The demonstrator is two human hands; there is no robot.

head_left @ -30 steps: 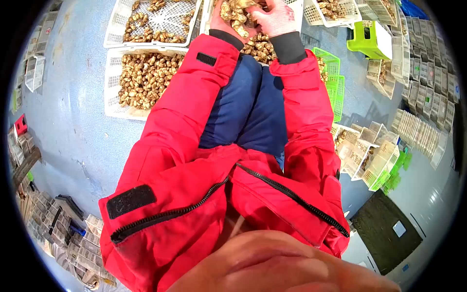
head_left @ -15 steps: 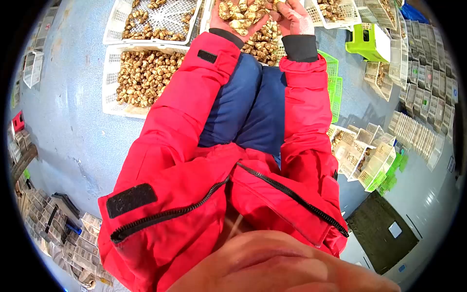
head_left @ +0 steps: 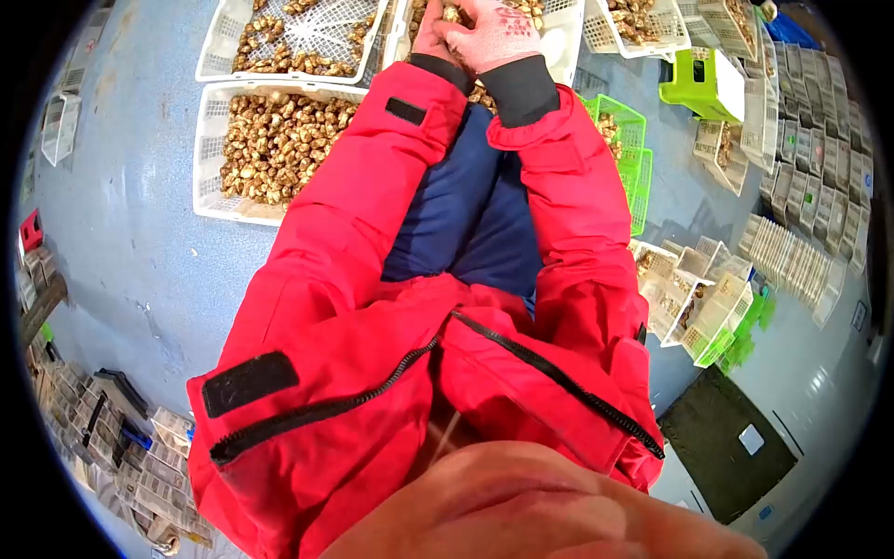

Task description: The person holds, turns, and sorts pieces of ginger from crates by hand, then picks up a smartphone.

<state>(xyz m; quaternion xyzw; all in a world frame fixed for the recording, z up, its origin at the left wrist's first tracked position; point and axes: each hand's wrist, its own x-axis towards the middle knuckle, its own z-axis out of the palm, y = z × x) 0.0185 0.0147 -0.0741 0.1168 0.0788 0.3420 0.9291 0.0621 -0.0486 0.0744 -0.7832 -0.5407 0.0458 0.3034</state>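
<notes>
While both your hands are together over the front crate [head_left: 561,47], a knobbly brown-and-cream piece [head_left: 452,14] shows right at your fingers. Left hand [head_left: 431,39]: fingers mostly hidden, can't tell if it's pinching. Right hand [head_left: 495,35]: fingers bent inward, tips out of sight, so can't confirm it has hold of anything either. Hands touch or nearly touch.

More loose pieces lie in the front crate, beyond your right hand and below your wrists. Its far end is cut off, so total fill unknown.

Status, judged by fill: near-left crate [head_left: 210,154], left of the front crate and closer to you, looks well loaded, pieces heaped over most of it. Far-left crate [head_left: 216,51], directly left of the front crate, is only part covered, bare mesh in the middle. Right-hand crate [head_left: 643,43] and green crate [head_left: 635,119], both right of the front crate, have pieces too. So work in hand looks unfinished: pieces under your hands.
</notes>
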